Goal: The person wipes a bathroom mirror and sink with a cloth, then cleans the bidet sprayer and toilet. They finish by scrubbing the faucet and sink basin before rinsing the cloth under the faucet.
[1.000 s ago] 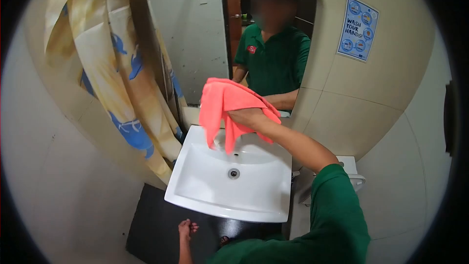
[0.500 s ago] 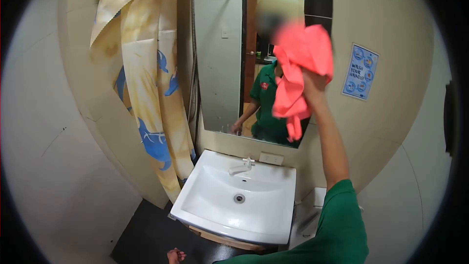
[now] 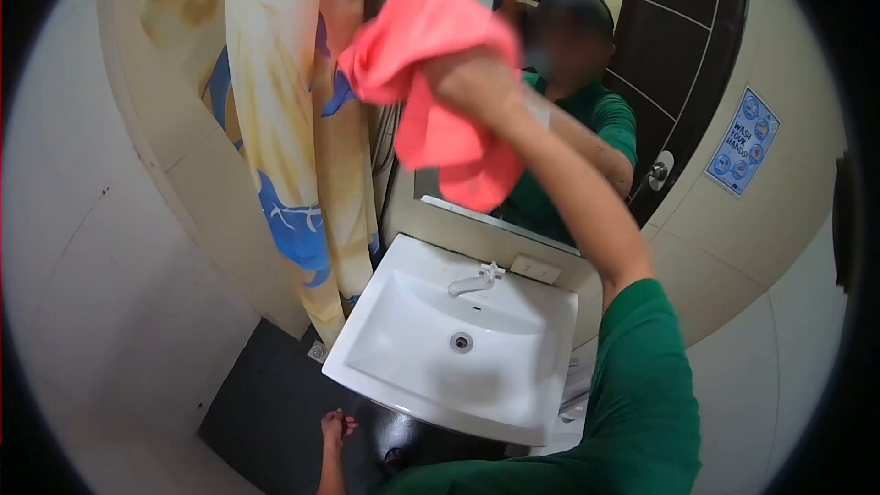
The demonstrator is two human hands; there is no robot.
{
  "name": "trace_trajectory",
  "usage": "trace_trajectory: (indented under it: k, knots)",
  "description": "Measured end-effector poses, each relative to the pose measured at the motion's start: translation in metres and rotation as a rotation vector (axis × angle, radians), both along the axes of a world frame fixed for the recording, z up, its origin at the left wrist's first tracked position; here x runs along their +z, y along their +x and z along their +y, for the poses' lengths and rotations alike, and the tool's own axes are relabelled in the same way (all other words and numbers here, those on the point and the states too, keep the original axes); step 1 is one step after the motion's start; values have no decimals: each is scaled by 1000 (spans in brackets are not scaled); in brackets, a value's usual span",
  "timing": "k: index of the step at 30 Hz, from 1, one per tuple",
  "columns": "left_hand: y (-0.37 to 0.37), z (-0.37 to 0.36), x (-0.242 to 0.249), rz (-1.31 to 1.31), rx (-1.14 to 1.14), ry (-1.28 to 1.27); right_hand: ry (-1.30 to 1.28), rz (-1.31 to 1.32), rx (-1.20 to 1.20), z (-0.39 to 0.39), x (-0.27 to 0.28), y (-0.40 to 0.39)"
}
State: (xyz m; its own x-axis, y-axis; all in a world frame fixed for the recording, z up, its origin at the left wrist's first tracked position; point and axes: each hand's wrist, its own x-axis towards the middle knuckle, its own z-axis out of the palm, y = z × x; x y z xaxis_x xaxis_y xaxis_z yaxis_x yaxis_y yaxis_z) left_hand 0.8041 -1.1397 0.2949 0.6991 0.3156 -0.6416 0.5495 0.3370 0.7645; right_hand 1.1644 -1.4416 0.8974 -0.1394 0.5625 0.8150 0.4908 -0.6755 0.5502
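My right hand (image 3: 472, 82) is closed around a bunched coral-pink cloth (image 3: 440, 23), held up at the left part of the wall mirror (image 3: 674, 46). The cloth hangs in loose folds below my fingers and overlaps the curtain's edge in this view. Part of the mirror's lower left is hidden behind it. Down at the left, my left hand (image 3: 338, 425) hangs near the front of the white sink (image 3: 417, 399), its fingers loosely bent and apart, with nothing in them. A white faucet (image 3: 472, 285) stands at the sink's back edge.
A shower curtain with blue dolphins (image 3: 275, 82) hangs left of the mirror, beside a metal hose (image 3: 390, 133). On the right wall is a blue hand-washing sign (image 3: 743, 140). A wall outlet (image 3: 535, 269) sits behind the faucet. The floor (image 3: 266, 412) is dark.
My right hand has swept the cloth from the mirror's right side to its left. The view has shifted, and the mirror reaches further right in it. My left hand still hangs low.
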Motion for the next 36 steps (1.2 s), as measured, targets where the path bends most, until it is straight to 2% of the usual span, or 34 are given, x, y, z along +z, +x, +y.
trace_trajectory:
  k: [1, 2, 3, 4, 6, 10, 12, 13, 15, 16, 18, 19, 23, 24, 26, 29, 32, 34, 35, 36]
  knots:
    - [-1, 1, 5, -2, -2, 9, 15, 358, -184, 4, -34, -14]
    - [-4, 6, 8, 0, 14, 11, -119, 489, -320, 1, -64, -21]
    - [-9, 11, 11, 1, 31, 12, -82, 357, -138, 3, -86, -26]
    - [-17, 16, 11, 2, 49, 13, -142, 345, -176, 0, -114, -29]
    - [-43, 29, 5, 5, 89, -6, -246, 538, -350, 5, -147, -34]
    - [-112, 52, -11, 51, 187, -20, -316, 790, -96, -13, -250, -25]
    - [-149, 55, -20, 49, 239, -33, -348, 906, 29, -16, -272, -39]
    - [-167, 58, -24, 50, 257, -36, -368, 791, -7, -19, -276, -54]
    - [-193, 62, -41, 149, 297, -42, -412, 538, -90, -22, -221, -105]
    - [-206, 61, -45, 210, 317, -43, 2, 1205, 280, -21, -175, -144]
    - [-217, 58, -52, 189, 301, -39, 87, 980, 116, -47, -113, -164]
    - [-222, 59, -52, 185, 291, -33, -130, 464, -244, -77, -88, -140]
    - [-200, 57, -43, 149, 297, -41, 126, 257, -365, -147, 77, -126]
    - [-191, 56, -39, 140, 288, -35, 153, 250, -404, -151, 104, -119]
    - [-171, 50, -28, 136, 265, -29, 139, 235, -458, -144, 123, -105]
    - [-141, 30, -15, 152, 207, -34, 3, 222, -449, -118, 80, -85]
    - [-102, 20, -14, 113, 111, -30, -125, 345, -344, -89, -29, -70]
    - [-85, 20, -2, 38, 122, -35, -189, 581, -310, -74, -106, -66]
    - [-80, 19, 4, 0, 132, -41, -257, 742, -361, -72, -140, -65]
    - [-80, 18, 15, -8, 121, 8, -447, 888, -510, -73, -171, -60]
